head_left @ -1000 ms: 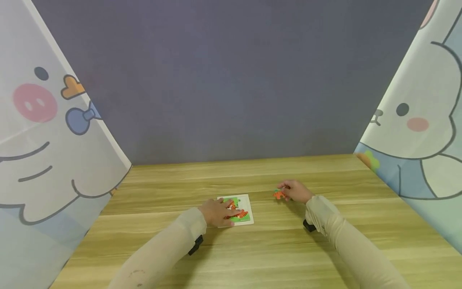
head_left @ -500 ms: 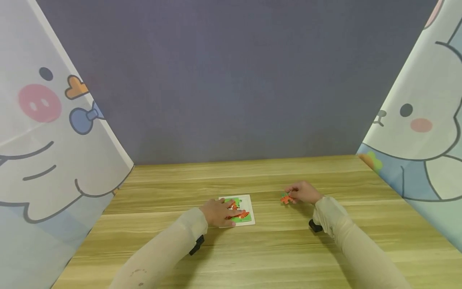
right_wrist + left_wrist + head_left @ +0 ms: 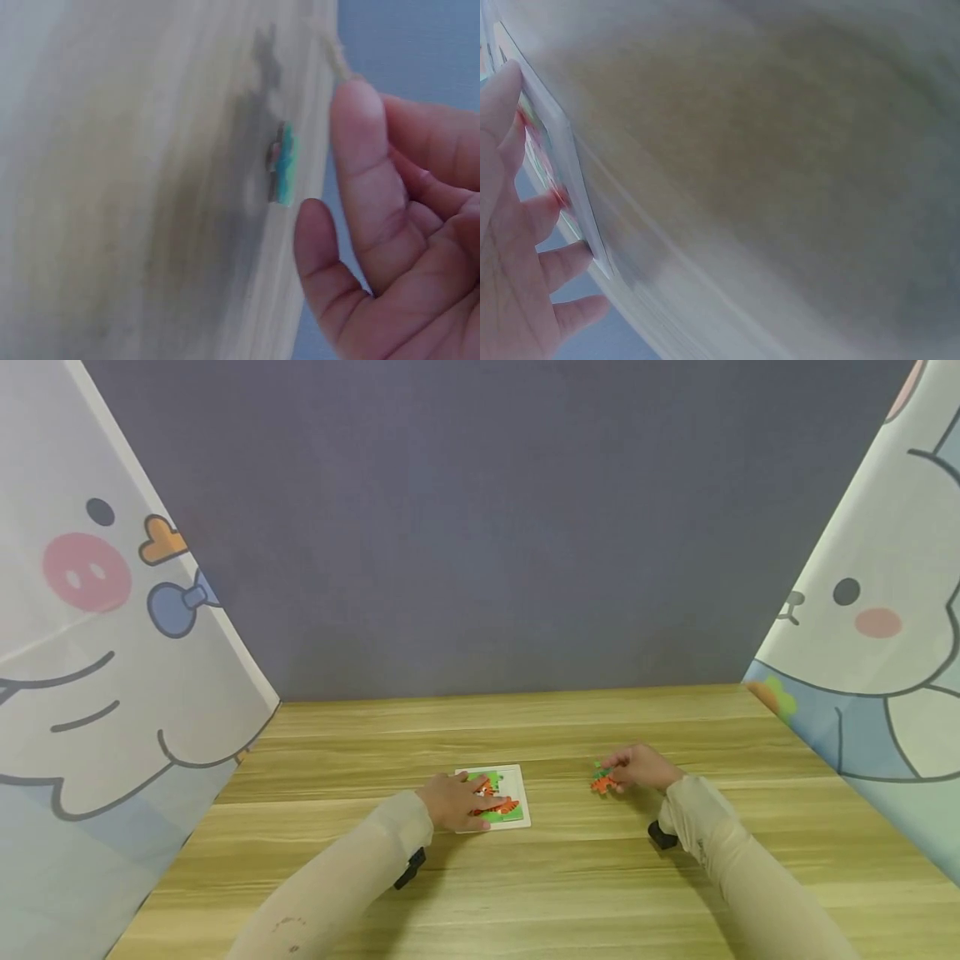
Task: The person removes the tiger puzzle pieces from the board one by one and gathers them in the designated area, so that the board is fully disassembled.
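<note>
My left hand point(image 3: 452, 802) lies with spread fingers over a small square white puzzle board point(image 3: 525, 817). Orange tiger-striped and green puzzle pieces point(image 3: 507, 810) sit inside its frame, partly covered by the fingers. In the left wrist view, the fingers reach across the board's edge point(image 3: 585, 184). To the right, my right hand point(image 3: 647, 767) pinches an orange jigsaw piece point(image 3: 602, 786) between thumb and fingers, above the table. From the right wrist that piece shows only as a thin edge point(image 3: 335, 54). A green jigsaw piece point(image 3: 286, 169) lies on the table just beyond the hand.
The wood-grain table point(image 3: 390, 735) ends at a dark grey wall point(image 3: 495, 527). Cartoon-printed panels point(image 3: 90, 710) stand at both sides. A black wrist device point(image 3: 662, 836) hangs under each forearm.
My right hand, with the orange jigsaw piece, has shifted slightly right and nearer to me. The piece has turned between the fingers. My left hand stays on the puzzle board.
</note>
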`<state>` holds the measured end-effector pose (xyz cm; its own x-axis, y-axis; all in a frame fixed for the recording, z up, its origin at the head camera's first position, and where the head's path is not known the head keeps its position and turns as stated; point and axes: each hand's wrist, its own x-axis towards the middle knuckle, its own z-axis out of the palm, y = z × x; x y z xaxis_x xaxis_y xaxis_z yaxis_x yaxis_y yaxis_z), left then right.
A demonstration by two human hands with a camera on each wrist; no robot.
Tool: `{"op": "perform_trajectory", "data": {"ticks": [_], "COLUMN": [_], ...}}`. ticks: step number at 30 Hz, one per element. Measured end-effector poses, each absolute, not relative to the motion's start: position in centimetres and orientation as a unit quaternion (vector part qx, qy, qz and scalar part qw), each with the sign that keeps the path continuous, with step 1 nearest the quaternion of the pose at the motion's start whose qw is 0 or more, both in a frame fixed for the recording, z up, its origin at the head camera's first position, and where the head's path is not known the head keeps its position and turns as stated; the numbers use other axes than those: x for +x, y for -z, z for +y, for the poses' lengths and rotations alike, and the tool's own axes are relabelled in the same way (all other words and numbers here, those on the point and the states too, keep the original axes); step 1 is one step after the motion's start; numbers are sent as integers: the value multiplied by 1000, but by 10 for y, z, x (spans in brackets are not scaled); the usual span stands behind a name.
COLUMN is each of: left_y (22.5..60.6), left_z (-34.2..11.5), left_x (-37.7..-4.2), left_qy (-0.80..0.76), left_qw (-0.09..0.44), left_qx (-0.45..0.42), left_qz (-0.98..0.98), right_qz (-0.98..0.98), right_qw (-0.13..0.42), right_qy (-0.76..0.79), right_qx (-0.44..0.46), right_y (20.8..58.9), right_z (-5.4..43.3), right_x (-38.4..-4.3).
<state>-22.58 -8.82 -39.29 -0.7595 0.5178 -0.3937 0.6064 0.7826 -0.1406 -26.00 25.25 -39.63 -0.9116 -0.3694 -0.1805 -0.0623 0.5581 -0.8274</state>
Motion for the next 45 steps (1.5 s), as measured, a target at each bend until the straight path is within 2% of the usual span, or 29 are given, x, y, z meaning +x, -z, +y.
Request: {"op": "perform_trajectory", "data": {"ticks": [45], "left_y": [392], "left_z": [-87], "left_x": [-225], "left_qy": [145], "left_qw": [165], "left_qx": [297], "left_qz": [929], "right_qz": [871], "right_qw": [191], "right_qy": [442], "right_qx": [-99], "right_y": [391], "right_z": [265], "right_x": [-242]}}
